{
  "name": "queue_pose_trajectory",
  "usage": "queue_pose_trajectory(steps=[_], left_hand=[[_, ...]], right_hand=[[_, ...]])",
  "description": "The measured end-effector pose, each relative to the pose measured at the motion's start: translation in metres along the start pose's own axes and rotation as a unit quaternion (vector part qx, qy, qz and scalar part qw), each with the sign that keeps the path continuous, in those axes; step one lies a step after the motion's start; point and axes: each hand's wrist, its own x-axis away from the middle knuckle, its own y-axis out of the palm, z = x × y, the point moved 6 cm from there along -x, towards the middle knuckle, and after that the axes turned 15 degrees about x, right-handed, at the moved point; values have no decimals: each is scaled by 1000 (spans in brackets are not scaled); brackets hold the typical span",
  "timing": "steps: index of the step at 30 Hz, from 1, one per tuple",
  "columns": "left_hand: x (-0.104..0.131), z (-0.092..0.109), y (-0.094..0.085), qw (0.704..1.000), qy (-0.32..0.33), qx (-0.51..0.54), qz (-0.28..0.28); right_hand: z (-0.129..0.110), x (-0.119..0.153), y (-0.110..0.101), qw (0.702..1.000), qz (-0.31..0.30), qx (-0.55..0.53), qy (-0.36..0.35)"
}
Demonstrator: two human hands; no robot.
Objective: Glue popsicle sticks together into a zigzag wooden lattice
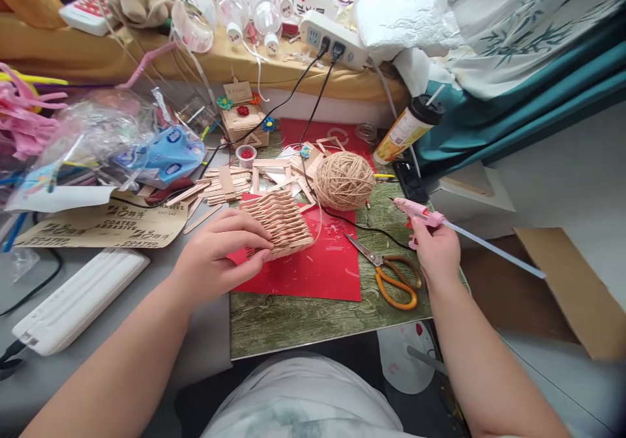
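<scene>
My left hand (227, 246) rests against the left side of a stacked wooden-stick piece (281, 223), its thumb and fingers touching the sticks. The piece stands on a red sheet (313, 272). Out to the right, my right hand (437, 246) is wrapped round a pink glue gun (418, 211), whose tip points left and whose long clear glue stick (493, 252) sticks out behind. A ball of twine (343, 180) sits just behind the wooden piece, and a strand runs down to the piece. Orange-handled scissors (391, 274) lie partly open between the sheet and my right hand.
Loose craft sticks (227, 184), a small stick box (244, 125) and a drink cup (411, 125) stand farther back. Black cords cross the table. A white keyboard-like case (81, 298) lies left, a power strip (335, 39) on the shelf, a cardboard box (581, 288) at right.
</scene>
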Motion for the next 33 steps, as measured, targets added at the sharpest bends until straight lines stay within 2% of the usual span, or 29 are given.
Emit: queue_pose_trajectory(steps=[3,5,7,10,14,17,21,24,28,33], left_hand=[[0,-3,-1,1000,-3,4,-3],[0,-3,-1,1000,-5,6,-1],[-1,-3,-1,1000,-3,8,1],[-1,-2,0,1000,6,15,6],[-1,-2,-1,1000,8,20,13],[-1,-2,-1,1000,14,16,8],[0,-2,0,1000,23,17,-3],[1,-3,-1,999,26,19,-6],[1,-4,-2,1000,22,19,-8],[-1,0,-2,1000,24,14,1]], right_hand=[[-17,17,-16,999,11,-45,3],[-33,36,-24,997,-8,-80,-6],[-47,60,-27,993,-44,-112,3],[-64,101,-29,990,-60,-126,11],[-89,153,-6,974,-190,-116,-50],[-115,176,13,947,-274,-89,-142],[-153,189,21,909,-306,-60,-276],[-173,192,22,892,-303,-68,-330],[-189,196,27,880,-307,-74,-355],[-194,198,35,879,-305,-72,-360]])
